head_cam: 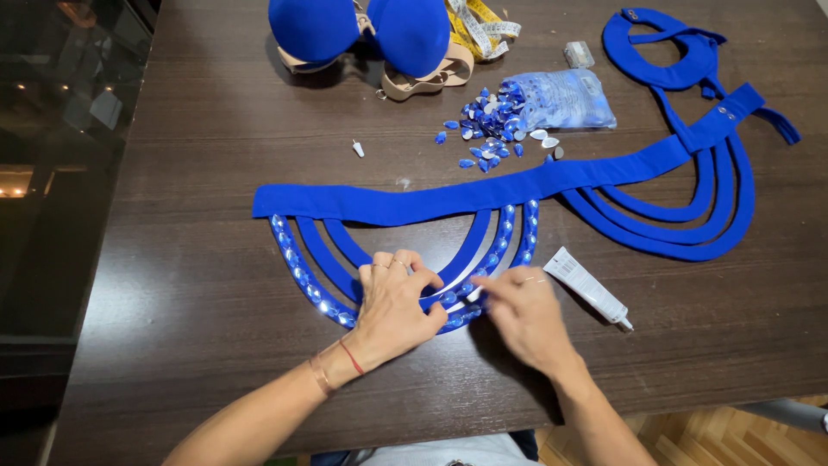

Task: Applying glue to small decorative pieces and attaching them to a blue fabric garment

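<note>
Dark wood-grain table (216, 285), glossy black surface along its left edge, strip of parquet floor at bottom right.

Our right hand (523, 312): thumb and forefinger pinched together at the lower curve of the gem-lined strap (509, 235), fingertips on the strap. Likely a small gem between them, but it is too small for us to tell. Ring on one finger.

Our left hand (395, 304): palm down, fingers curled and pressing flat on the bottom of the same loops, just beside the right fingertips. Thumb touches the strap. Rings on two fingers, red cord and thin bangle at the wrist.

The piece is a blue fabric band (448, 200) lying across the table centre, with nested U-shaped straps hanging toward us. Left set: two loops carry rows of blue gems, the innermost ones bare. Right set of loops (681, 226): plain.

White glue tube (587, 286) lies just right of the right hand, nozzle pointing away from it, not touched.

Further out: loose blue gems (485, 129) spilling from a clear bag (565, 97), a blue padded bra (366, 33) at the top edge, yellow tape measure (476, 24) beside it, blue collar piece (668, 50) top right.
</note>
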